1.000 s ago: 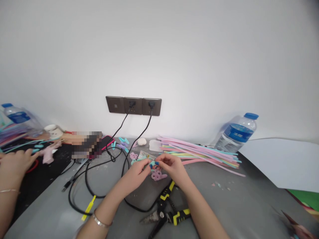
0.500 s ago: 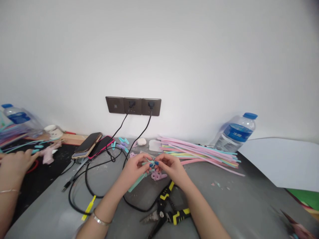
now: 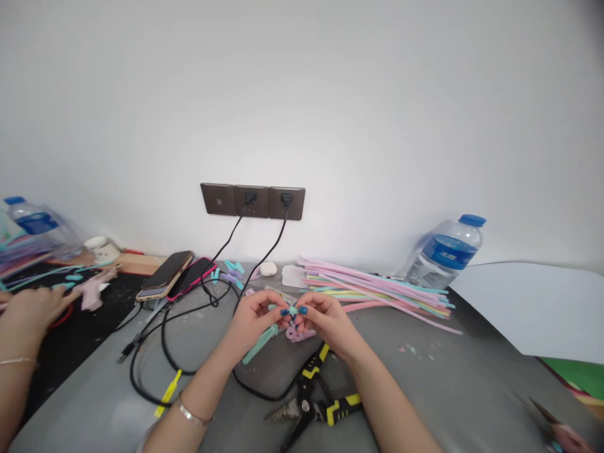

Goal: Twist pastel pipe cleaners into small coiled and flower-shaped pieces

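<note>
While two bare hands meet above the grey tabletop point(image 3: 453, 390), nearer its back edge than its front, one small mint piece point(image 3: 293, 310) sits between their fingertips. The left hand point(image 3: 257, 318) pinches it from one side and the right hand point(image 3: 328, 318) from the other, each with a blue-nailed thumb pressed toward the fingers. The piece is pale green and soft-looking, bunched like a knot in the middle, with its ends hidden by the fingers. One flat mint strip point(image 3: 260, 345) slants from beneath the left hand toward the front edge; whether it joins the piece I cannot tell. One lilac piece point(image 3: 299, 334) with loops lies just below the hands, partly covered. Toward the front edge lies one pair of pliers point(image 3: 306, 406) with black and yellow handles. Along the back edge are one white case point(image 3: 268, 269) and one bundle of pipe cleaners point(image 3: 377, 286), too many to count, pink, yellow and blue among them. Two phones, one dark point(image 3: 165, 277) and one pink-rimmed point(image 3: 191, 279), lie side by side at the back left corner. Two bottles stand by the wall, one right point(image 3: 445, 251) and one far left point(image 3: 31, 220), near one co-worker's hand point(image 3: 33, 314).
</note>
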A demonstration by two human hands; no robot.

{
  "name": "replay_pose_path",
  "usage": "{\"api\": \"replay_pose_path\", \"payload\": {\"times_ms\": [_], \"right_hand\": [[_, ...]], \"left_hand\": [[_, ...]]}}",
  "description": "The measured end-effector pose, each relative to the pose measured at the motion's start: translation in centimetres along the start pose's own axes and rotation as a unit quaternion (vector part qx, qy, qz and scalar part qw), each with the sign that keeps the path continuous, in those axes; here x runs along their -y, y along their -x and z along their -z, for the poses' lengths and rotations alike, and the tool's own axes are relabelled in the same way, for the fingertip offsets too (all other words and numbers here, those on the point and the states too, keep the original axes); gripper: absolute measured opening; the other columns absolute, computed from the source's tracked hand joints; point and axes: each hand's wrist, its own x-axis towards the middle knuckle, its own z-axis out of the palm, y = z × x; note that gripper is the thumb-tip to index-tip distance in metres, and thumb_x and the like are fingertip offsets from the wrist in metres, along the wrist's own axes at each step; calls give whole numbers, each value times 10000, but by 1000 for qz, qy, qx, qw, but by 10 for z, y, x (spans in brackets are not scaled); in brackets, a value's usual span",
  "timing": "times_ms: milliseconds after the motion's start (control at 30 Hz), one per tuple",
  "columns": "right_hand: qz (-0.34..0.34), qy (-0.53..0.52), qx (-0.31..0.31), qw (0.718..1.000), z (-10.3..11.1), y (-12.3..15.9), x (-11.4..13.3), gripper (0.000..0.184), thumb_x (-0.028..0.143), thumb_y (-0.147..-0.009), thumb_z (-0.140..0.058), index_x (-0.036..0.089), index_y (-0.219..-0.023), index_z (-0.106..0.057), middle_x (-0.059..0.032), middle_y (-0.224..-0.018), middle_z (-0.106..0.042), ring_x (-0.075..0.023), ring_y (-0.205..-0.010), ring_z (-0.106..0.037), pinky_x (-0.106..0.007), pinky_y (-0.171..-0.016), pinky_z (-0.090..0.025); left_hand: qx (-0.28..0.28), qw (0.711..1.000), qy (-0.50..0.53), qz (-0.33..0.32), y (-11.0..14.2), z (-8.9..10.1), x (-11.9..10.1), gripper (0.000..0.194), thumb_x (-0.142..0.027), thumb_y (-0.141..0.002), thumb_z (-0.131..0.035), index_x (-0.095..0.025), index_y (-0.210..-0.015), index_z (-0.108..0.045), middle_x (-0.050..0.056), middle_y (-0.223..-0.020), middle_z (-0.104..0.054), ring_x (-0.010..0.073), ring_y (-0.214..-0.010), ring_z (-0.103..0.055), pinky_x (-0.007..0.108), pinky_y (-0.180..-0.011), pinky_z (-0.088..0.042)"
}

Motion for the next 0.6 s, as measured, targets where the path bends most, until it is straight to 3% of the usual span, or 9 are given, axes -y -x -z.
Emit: {"api": "replay_pose_path", "payload": {"times_ms": [133, 333, 467, 600], "right_hand": [[-24, -8, 15, 1000, 1, 2, 2, 247, 368, -722, -780, 151, -758, -669, 2, -601, -690, -93, -486, -637, -176, -502, -499], [-80, -73, 96, 989, 0, 8, 2, 295, 385, -668, -817, 150, -742, -654, 9, -562, -675, -83, -444, -622, -159, -464, -498], [-32, -34, 39, 998, 0, 2, -2, 251, 359, -711, -790, 161, -768, -647, 3, -629, -696, -82, -511, -642, -163, -511, -509], [43, 59, -40, 997, 1, -6, -9, 258, 373, -710, -778, 175, -719, -613, -1, -637, -693, -123, -578, -662, -223, -566, -535]], "left_hand": [[17, 1000, 5, -20, 0, 0, -1, 147, -252, -641, -788, -146, -698, -703, 9, -649, -672, 124, -579, -630, 224, -572, -541], [76, 991, 90, 64, 5, 2, 4, 246, -360, -615, -808, -149, -650, -685, 17, -576, -689, 140, -486, -644, 222, -471, -529], [6, 1000, 3, 9, 2, 3, 5, 137, -267, -661, -770, -153, -705, -708, 11, -626, -703, 130, -529, -657, 211, -523, -537], [-77, 988, -121, -57, -1, 6, 13, 64, -202, -690, -722, -155, -728, -743, 18, -655, -718, 140, -602, -671, 199, -568, -525]]}}
